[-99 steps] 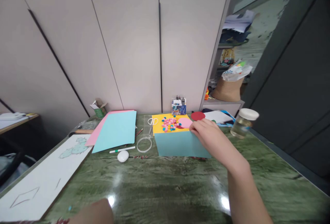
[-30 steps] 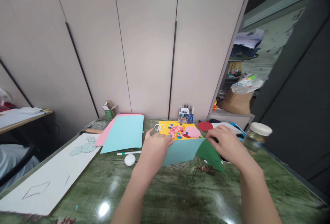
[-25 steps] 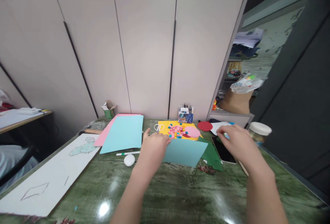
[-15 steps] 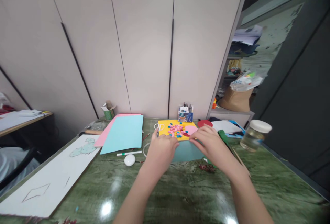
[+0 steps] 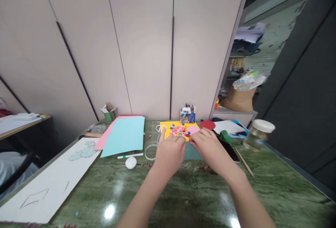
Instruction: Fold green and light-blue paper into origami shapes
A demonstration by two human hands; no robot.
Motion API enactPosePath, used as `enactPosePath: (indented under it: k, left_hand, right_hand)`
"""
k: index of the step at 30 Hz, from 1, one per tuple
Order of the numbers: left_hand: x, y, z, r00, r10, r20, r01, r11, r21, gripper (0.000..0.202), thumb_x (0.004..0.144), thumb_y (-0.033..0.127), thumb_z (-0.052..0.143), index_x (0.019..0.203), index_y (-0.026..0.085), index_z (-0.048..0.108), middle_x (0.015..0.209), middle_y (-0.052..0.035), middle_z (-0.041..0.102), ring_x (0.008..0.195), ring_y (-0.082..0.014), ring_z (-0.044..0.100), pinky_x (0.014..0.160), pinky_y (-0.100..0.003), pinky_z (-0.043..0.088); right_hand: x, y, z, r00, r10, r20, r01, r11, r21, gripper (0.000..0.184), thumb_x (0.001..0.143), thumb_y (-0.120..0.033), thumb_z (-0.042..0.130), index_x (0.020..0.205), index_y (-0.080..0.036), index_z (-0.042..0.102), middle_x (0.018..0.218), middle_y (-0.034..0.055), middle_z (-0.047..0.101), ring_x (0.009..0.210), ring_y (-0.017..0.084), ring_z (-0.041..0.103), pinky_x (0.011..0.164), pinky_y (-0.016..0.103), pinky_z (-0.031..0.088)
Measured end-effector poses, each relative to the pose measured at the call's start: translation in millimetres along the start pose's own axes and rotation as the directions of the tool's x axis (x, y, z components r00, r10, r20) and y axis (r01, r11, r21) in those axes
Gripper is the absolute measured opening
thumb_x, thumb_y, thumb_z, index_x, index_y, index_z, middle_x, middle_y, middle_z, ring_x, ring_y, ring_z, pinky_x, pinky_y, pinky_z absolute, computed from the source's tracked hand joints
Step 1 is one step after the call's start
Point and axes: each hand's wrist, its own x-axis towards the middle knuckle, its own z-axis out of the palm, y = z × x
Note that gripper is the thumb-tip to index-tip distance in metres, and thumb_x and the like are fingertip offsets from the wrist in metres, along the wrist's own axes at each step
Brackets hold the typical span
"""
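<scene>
My left hand (image 5: 170, 151) and my right hand (image 5: 206, 147) are close together over a dark teal sheet (image 5: 193, 153), fingers bent and fingertips pressed together near its far edge. Whatever is between the fingers is hidden. Just beyond them lies a yellow sheet (image 5: 165, 135) bearing a heap of small pink, blue and yellow balls (image 5: 177, 130) and a pink disc (image 5: 193, 130). White-handled scissors (image 5: 161, 128) lie beside my left hand, and a clear ring-shaped roll (image 5: 151, 152) is nearer to me. A dark red disc (image 5: 208, 125) lies beyond my right hand.
Blue paper (image 5: 124, 135) overlaps pink paper at left, near a marker (image 5: 130, 156) and a white rounded object (image 5: 131, 163). A long white board (image 5: 49, 182) carries a cactus drawing. At right are a lidded jar (image 5: 258, 137), a wooden stick (image 5: 245, 163) and a black phone-like slab (image 5: 232, 151).
My right hand has moved left towards my left hand, so their fingertips are nearer each other. My left hand has shifted slightly right, showing more of the clear roll. The view has shifted a little.
</scene>
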Motion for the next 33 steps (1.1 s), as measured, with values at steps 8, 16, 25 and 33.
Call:
enactPosePath:
  k: [8,16,25,33]
  left_hand:
    - [-0.8,7.8,0.0,0.996,-0.008,-0.087,0.006,1.000,-0.026,0.015,0.083,0.016,0.047,0.077,0.019,0.060,0.071,-0.0006,0.067,0.071,-0.0146,0.061,0.101,-0.039,0.035]
    - [-1.0,-23.6,-24.0,0.987,-0.136,-0.083,0.133,0.990,-0.037,0.014,0.085,0.016,0.044,0.078,0.019,0.057,0.073,0.0009,0.067,0.069,-0.0136,0.061,0.101,-0.041,0.034]
    - [-4.2,-23.2,-33.2,0.975,-0.136,-0.177,0.129,0.990,-0.052,0.030,0.088,0.030,0.050,0.116,0.020,0.049,0.114,-0.0077,0.062,0.109,-0.0227,0.053,0.105,-0.047,0.030]
    - [-1.7,-7.2,-15.6,1.000,0.002,0.016,-0.002,0.999,-0.032,0.018,0.091,0.020,0.043,0.087,0.022,0.061,0.087,-0.0010,0.067,0.090,-0.0176,0.060,0.111,-0.056,0.009]
  right_hand:
    - [-1.2,-5.8,-3.9,1.000,-0.004,0.025,0.003,0.999,0.049,0.009,0.089,-0.021,0.049,0.083,-0.017,0.055,0.085,0.0059,0.060,0.086,0.022,0.052,0.079,0.037,0.039]
    - [-12.1,35.1,-16.6,0.987,0.159,-0.014,-0.158,0.985,0.064,0.017,0.093,-0.024,0.039,0.081,-0.019,0.050,0.081,0.0051,0.058,0.077,0.020,0.050,0.069,0.033,0.037]
    - [-7.7,25.6,-17.3,0.988,0.151,-0.034,-0.150,0.988,0.037,0.015,0.092,-0.025,0.041,0.084,-0.019,0.051,0.081,0.0054,0.058,0.077,0.021,0.051,0.069,0.033,0.037]
    - [-0.9,-6.3,-10.6,1.000,0.023,-0.005,-0.022,0.996,0.083,0.010,0.090,-0.019,0.044,0.084,-0.018,0.053,0.083,0.0057,0.059,0.083,0.021,0.051,0.076,0.035,0.040]
